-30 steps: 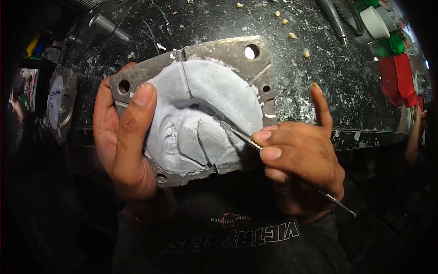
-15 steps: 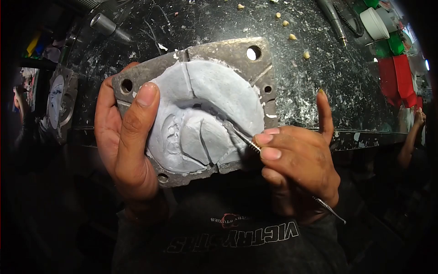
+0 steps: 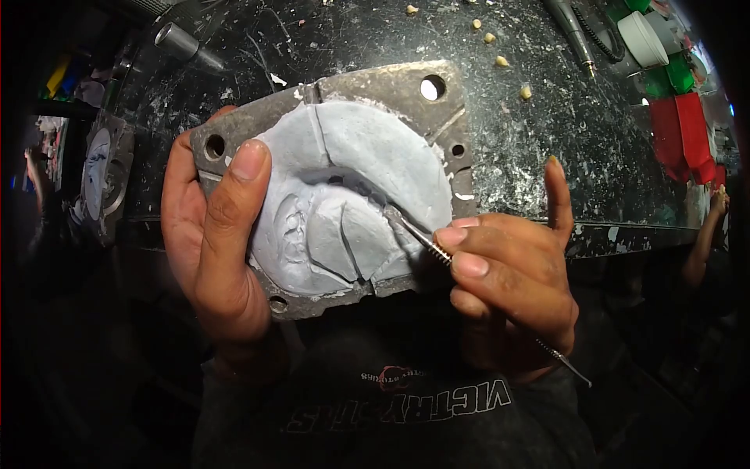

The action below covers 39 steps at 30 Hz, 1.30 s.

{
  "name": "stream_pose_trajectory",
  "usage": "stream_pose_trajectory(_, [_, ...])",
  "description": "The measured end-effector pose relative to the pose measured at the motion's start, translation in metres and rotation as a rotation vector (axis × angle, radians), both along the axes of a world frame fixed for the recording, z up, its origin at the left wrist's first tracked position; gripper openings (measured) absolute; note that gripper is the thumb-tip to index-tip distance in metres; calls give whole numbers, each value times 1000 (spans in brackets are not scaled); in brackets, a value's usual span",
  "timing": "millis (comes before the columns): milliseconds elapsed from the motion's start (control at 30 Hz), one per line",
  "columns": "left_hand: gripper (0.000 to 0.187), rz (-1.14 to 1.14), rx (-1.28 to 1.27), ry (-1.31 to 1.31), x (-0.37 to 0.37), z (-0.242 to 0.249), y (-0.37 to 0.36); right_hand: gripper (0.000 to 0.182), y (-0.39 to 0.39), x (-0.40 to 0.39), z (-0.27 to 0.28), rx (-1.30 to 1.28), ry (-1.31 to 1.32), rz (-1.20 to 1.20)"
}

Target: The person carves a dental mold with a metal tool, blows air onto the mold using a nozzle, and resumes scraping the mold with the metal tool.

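Note:
My left hand point(image 3: 221, 234) grips the left side of a grey metal dental flask half point(image 3: 383, 82), its thumb lying over the front. Inside the flask is a pale plaster mould point(image 3: 379, 133) with a curved trough and tooth-shaped hollows. A crack-like groove runs down the raised middle. Between thumb and fingers, my right hand point(image 3: 519, 277) pinches a thin metal dental carver point(image 3: 428, 241). The tool's working tip touches the right end of the trough. Its other, hooked end sticks out below the hand. My right little finger is raised away from the tool.
Several small tooth-like pieces point(image 3: 501, 61) lie on the scuffed black bench point(image 3: 547, 141). A handpiece point(image 3: 574, 35), a white cup point(image 3: 642, 39) and a red container point(image 3: 682, 133) are at the right. A metal cylinder point(image 3: 178, 41) and another flask half point(image 3: 113, 168) are left; another person's arm point(image 3: 707, 234) shows right.
The carver's tip has shifted very slightly along the right end of the trough, with my right hand moving a little. The flask has moved only slightly in my left hand.

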State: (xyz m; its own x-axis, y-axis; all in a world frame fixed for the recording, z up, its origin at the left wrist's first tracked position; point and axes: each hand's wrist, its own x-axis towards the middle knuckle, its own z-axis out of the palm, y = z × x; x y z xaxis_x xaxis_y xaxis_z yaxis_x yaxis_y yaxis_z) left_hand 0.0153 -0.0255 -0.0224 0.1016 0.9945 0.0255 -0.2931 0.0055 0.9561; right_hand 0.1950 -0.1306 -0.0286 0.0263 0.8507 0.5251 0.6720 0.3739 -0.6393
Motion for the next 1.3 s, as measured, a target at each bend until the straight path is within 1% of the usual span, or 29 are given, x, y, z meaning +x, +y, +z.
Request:
stream_pose_trajectory(33, [36,9,-10,52,0,1,-1,23,0,0,1,10,-40,-2])
stream_pose_trajectory(100, [36,4,-6,44,0,1,-1,23,0,-1,1,19,-82,-5])
stream_pose_trajectory(267, [35,-6,-8,50,-2,0,0,21,5,-3,5,28,18,-38])
stream_pose_trajectory(333, [34,-29,9,-57,-2,-4,2,20,8,6,5,-7,127,27])
stream_pose_trajectory(400, [34,-27,2,-54,-1,-3,1,21,12,9,-1,31,221,66])
stream_pose_trajectory(500, [33,-32,4,-56,-2,-4,2,21,11,3,1,48,194,36])
stream_pose_trajectory(567, [32,-41,11,-62,-3,-5,3,20,9,0,4,49,53,12])
stream_pose_trajectory(600, [32,-52,4,-66,-3,-4,2,20,7,-1,5,49,53,14])
stream_pose_trajectory(667, [31,-65,-3,-70,-3,-4,2,18,4,-3,8,35,-39,-5])
stream_pose_trajectory(933, [31,-45,23,-65,-1,-3,3,19,3,0,6,-31,-27,-3])
stream_pose_trajectory(1000, [31,-57,15,-76,-2,-4,3,22,5,2,-5,72,162,11])
stream_pose_trajectory(1067, [31,-69,4,-88,-2,-4,3,25,5,2,0,38,127,-6])
stream_pose_trajectory(1133, [30,-61,-13,-85,-2,-3,3,27,6,3,2,56,-36,1])
stream_pose_trajectory(1200, [29,-56,-18,-75,-1,-2,3,28,5,1,3,81,-61,-24])
stream_pose_trajectory(1267, [28,-52,-23,-67,0,0,4,29,3,2,8,55,-171,-36])
stream_pose_trajectory(1300, [28,-54,-36,-79,1,1,4,29,3,4,8,55,-174,-36])
